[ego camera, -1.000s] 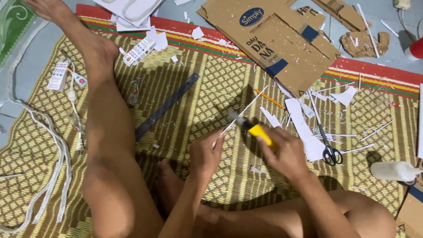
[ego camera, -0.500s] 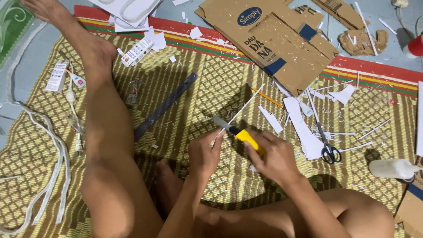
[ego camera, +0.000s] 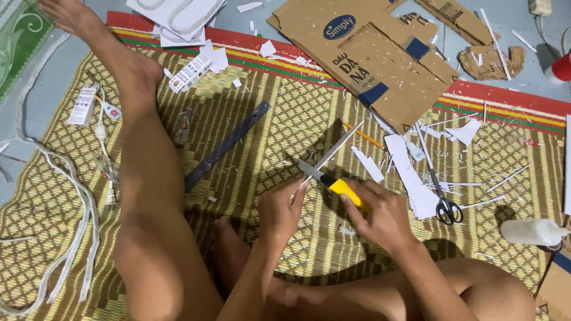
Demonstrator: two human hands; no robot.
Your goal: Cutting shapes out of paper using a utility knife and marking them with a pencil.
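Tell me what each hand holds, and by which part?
Right hand grips the utility knife by its yellow handle; left hand pinches the thin white strip at its near end.

A yellow-handled utility knife (ego camera: 333, 182) lies slantwise at frame centre, its grey blade extended and pointing toward ten o'clock. A thin white strip (ego camera: 330, 156) slants from under the blade tip up toward one o'clock, above the woven mat.

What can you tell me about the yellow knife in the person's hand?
The utility knife has a yellow handle, a dark collar and a grey metal blade pushed out at its front. The right hand grips the handle, hiding its rear. It lies slanted, blade pointing up and left, above the woven mat. Its blade meets a thin white strip that the left hand pinches.
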